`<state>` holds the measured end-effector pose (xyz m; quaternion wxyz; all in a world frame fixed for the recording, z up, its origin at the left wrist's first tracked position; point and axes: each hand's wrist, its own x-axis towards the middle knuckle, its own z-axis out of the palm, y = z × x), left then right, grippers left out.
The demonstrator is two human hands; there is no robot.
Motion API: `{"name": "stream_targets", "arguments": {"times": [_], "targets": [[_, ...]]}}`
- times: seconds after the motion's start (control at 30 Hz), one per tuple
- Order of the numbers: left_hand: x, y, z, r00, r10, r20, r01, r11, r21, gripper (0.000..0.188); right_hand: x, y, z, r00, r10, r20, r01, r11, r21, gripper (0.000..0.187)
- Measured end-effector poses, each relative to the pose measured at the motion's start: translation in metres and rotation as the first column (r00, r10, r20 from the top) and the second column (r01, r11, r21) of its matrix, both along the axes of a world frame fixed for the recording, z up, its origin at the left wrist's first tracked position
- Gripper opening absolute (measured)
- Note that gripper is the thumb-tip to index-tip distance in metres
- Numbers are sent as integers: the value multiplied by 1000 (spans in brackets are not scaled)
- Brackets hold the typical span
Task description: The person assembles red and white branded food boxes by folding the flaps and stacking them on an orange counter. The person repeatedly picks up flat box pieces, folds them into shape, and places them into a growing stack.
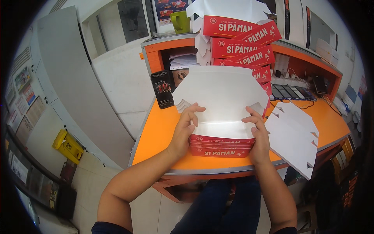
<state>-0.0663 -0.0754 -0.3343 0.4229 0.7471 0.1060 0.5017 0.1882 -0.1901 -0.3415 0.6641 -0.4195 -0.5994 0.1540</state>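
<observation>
My left hand and my right hand grip the two sides of a half-folded cardboard food box, white inside and red outside, on the orange counter. Its white lid stands open away from me. The box sits in a small nest of similar red boxes at the counter's front edge. My fingers curl over the side flaps.
A tall stack of folded red boxes rises behind. Flat white box blanks lie at the right, overhanging the edge. A black phone leans at the left, a green mug stands on the upper shelf, and a keyboard sits at the back right.
</observation>
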Motion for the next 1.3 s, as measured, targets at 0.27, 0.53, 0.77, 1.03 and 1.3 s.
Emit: {"name": "stream_targets", "arguments": {"times": [0.27,0.53,0.77,1.03,1.3], "targets": [[-1,1,-6,997,-48,58,51,997,-64,38,2,-4,10,997,-21,75,26,997,-68,40],[-1,4,-8,988,-133,80,138,988,-63,38,6,-7,15,991,-63,122,75,993,-94,39],[-7,4,-6,995,12,103,-20,997,78,57,36,8,90,867,-437,241,349,876,332,23],[-12,10,3,971,224,87,-238,948,213,61,78,77,265,246,-810,532,450,581,678,39],[-22,10,6,949,306,75,-315,901,298,58,30,106,289,198,-677,708,617,647,447,21]]}}
